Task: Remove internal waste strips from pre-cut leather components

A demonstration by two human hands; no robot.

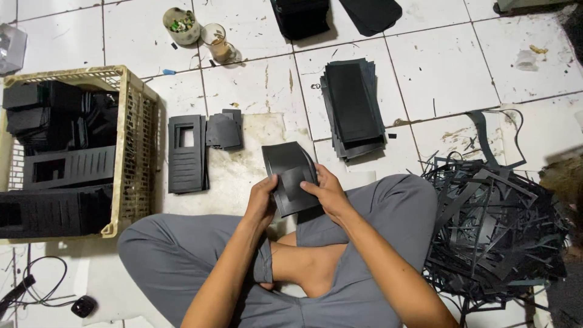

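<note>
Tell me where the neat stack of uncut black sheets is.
The stack of black sheets lies on the tiled floor, up and right of the hands, between the cut pieces and the scrap pile.

Floor workshop: black offcuts (495,228), stacked sheets (353,109), filled crate (136,152).

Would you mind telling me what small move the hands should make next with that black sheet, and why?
Probably press the rectangular panel out of the black sheet. The left hand and right hand grip its lower edges with thumbs by that panel, which looks not yet removed, while the pieces stacked on the floor already have open windows and a scrap pile lies at the right.
</note>
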